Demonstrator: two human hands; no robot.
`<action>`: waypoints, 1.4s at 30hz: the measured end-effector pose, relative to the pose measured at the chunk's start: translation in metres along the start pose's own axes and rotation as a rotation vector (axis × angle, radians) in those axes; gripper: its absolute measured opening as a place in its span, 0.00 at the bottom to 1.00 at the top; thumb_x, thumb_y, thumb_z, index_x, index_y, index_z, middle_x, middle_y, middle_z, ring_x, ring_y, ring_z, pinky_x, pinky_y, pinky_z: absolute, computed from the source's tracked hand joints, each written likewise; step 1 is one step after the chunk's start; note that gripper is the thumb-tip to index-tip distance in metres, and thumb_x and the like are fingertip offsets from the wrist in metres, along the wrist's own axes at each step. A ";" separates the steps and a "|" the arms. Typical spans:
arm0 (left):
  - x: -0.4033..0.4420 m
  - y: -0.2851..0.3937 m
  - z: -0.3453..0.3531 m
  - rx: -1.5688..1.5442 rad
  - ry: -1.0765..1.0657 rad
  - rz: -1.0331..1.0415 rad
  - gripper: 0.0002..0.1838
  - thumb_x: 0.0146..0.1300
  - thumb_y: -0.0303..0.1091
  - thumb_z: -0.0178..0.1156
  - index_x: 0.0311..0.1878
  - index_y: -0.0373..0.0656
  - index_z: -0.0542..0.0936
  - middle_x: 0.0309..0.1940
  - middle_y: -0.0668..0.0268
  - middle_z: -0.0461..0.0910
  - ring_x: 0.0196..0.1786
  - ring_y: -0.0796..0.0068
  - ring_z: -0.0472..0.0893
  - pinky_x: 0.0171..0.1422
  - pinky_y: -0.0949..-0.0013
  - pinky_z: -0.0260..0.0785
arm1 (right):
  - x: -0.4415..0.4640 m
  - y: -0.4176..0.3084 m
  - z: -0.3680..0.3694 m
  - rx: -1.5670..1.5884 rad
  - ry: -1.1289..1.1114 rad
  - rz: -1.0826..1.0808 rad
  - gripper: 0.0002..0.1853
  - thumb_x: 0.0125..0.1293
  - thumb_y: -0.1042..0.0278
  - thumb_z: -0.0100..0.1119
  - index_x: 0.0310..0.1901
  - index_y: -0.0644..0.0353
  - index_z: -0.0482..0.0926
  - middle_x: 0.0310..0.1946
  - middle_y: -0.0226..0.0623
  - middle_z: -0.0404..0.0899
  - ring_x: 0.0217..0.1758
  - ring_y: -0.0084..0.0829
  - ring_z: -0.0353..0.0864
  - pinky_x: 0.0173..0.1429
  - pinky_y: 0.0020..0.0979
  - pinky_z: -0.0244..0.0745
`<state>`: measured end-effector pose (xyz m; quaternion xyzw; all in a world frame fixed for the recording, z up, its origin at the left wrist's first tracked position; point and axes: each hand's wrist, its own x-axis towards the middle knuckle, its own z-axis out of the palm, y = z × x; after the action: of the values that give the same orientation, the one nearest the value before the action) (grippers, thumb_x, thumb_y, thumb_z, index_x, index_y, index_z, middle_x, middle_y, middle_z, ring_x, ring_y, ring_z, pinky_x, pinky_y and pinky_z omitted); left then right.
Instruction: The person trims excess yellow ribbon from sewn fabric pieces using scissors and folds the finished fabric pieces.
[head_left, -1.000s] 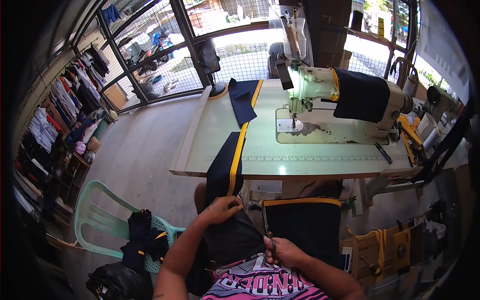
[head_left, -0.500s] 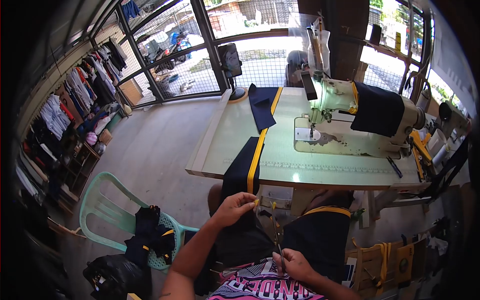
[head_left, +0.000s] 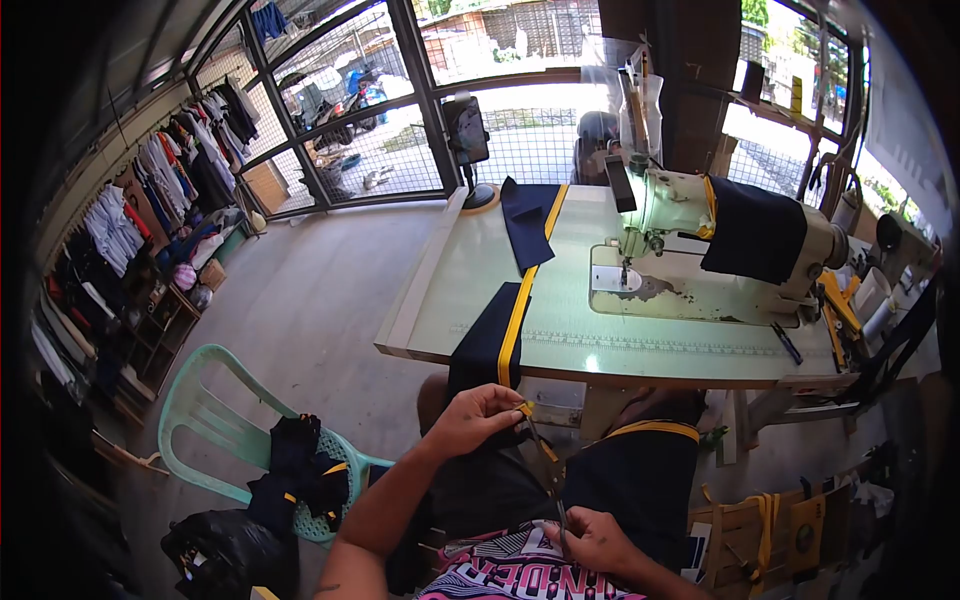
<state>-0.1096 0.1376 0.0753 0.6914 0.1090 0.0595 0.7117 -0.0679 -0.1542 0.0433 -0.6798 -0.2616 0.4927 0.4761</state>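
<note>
My left hand (head_left: 472, 422) is closed in a pinch on a small yellow piece of trim (head_left: 526, 408) above my lap. My right hand (head_left: 592, 540), low against my patterned shirt, is closed around the handles of scissors (head_left: 556, 488). Their long blades point up and away, with the tips beside the yellow piece. Just beyond my left hand, a dark navy cloth strip with a yellow edge (head_left: 515, 325) hangs over the table's front edge. Another navy cloth with yellow trim (head_left: 630, 490) lies across my right thigh.
The sewing machine (head_left: 690, 230) stands on the pale table (head_left: 440, 300), draped with navy cloth. A phone on a stand (head_left: 467, 130) is at the table's back left corner. To my left is a green plastic chair (head_left: 225, 430) with dark cloth pieces; a black bag (head_left: 230, 550) sits nearby.
The scissor tips have moved left to the yellow piece at my left fingertips. My left hand has shifted slightly right, and the view has tilted a little.
</note>
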 end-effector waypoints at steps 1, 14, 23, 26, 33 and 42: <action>0.000 0.001 0.000 0.001 -0.007 -0.014 0.15 0.66 0.21 0.62 0.55 0.32 0.75 0.41 0.62 0.84 0.40 0.81 0.83 0.46 0.83 0.73 | -0.001 -0.002 -0.002 -0.053 0.013 0.000 0.22 0.68 0.48 0.64 0.30 0.62 0.78 0.18 0.32 0.75 0.20 0.21 0.68 0.26 0.24 0.60; -0.005 -0.002 -0.002 0.063 -0.092 -0.059 0.20 0.65 0.20 0.63 0.59 0.32 0.73 0.42 0.59 0.85 0.41 0.79 0.84 0.47 0.83 0.73 | -0.001 -0.014 -0.013 -0.185 -0.041 -0.020 0.23 0.68 0.47 0.63 0.31 0.63 0.77 0.19 0.32 0.76 0.18 0.22 0.68 0.24 0.25 0.60; -0.002 0.001 0.008 0.068 -0.065 -0.101 0.20 0.64 0.18 0.63 0.59 0.32 0.73 0.42 0.58 0.85 0.43 0.77 0.84 0.50 0.83 0.74 | -0.003 -0.016 -0.008 -0.208 -0.031 0.020 0.22 0.71 0.49 0.61 0.31 0.63 0.77 0.19 0.32 0.77 0.19 0.23 0.69 0.24 0.26 0.61; 0.000 0.004 0.013 0.093 -0.060 -0.115 0.19 0.64 0.19 0.63 0.58 0.32 0.74 0.40 0.59 0.86 0.42 0.77 0.85 0.49 0.83 0.74 | -0.005 -0.023 -0.009 -0.179 -0.043 0.086 0.21 0.72 0.50 0.60 0.32 0.63 0.77 0.19 0.32 0.77 0.19 0.23 0.69 0.25 0.26 0.62; -0.009 0.007 0.029 0.339 -0.145 0.141 0.15 0.62 0.22 0.66 0.52 0.35 0.78 0.36 0.63 0.86 0.36 0.77 0.83 0.42 0.77 0.73 | -0.004 0.008 -0.002 0.023 0.114 -0.005 0.16 0.72 0.58 0.61 0.34 0.63 0.77 0.23 0.34 0.79 0.24 0.23 0.75 0.31 0.23 0.69; -0.074 0.021 0.083 0.760 -0.652 0.445 0.09 0.67 0.30 0.63 0.49 0.41 0.81 0.37 0.64 0.85 0.37 0.64 0.82 0.48 0.66 0.72 | 0.003 -0.017 -0.007 0.535 0.285 -0.148 0.09 0.68 0.70 0.65 0.36 0.64 0.76 0.28 0.36 0.82 0.32 0.24 0.82 0.41 0.23 0.76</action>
<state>-0.1599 0.0408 0.1036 0.8888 -0.2525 -0.0523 0.3789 -0.0583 -0.1473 0.0577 -0.5716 -0.1020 0.4081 0.7045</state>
